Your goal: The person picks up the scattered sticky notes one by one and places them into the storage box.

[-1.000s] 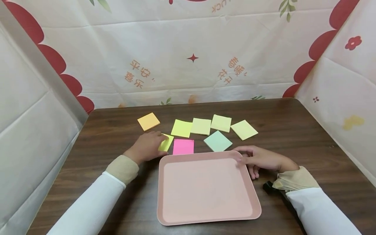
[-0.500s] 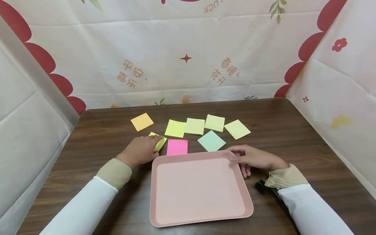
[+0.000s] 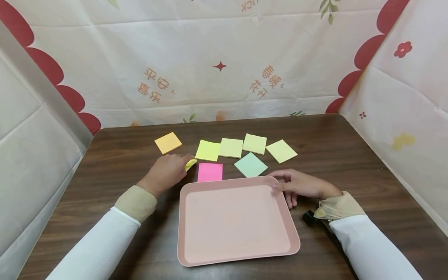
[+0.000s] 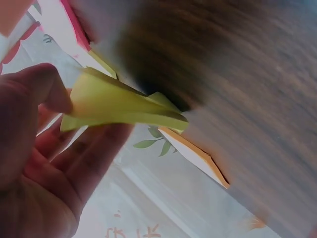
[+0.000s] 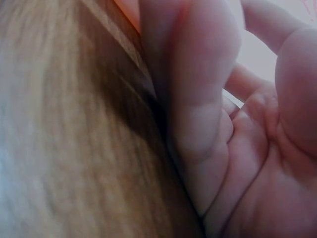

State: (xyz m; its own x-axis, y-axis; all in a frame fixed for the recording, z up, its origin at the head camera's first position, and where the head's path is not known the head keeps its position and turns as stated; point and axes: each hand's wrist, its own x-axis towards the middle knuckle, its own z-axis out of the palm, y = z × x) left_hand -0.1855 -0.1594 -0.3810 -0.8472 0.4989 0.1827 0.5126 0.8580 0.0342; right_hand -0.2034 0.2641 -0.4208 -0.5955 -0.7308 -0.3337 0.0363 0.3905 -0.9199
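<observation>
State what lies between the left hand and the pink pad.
Head view: the yellow note the left hand pinches, then a little bare table.

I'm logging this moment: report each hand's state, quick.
Left hand: closed, pinching a yellow note.
Right hand: closed, holding the tray by its far right corner.

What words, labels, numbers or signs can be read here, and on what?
"平安喜乐": back cloth, left side.
"春暖花开": same cloth, right side.
"CK", seemingly: same cloth, top edge of the picture, rest cut off.
Too blurred and cut off to read: orange marks low in the left wrist view.
No writing shows on the note pads or pink tray.
</observation>
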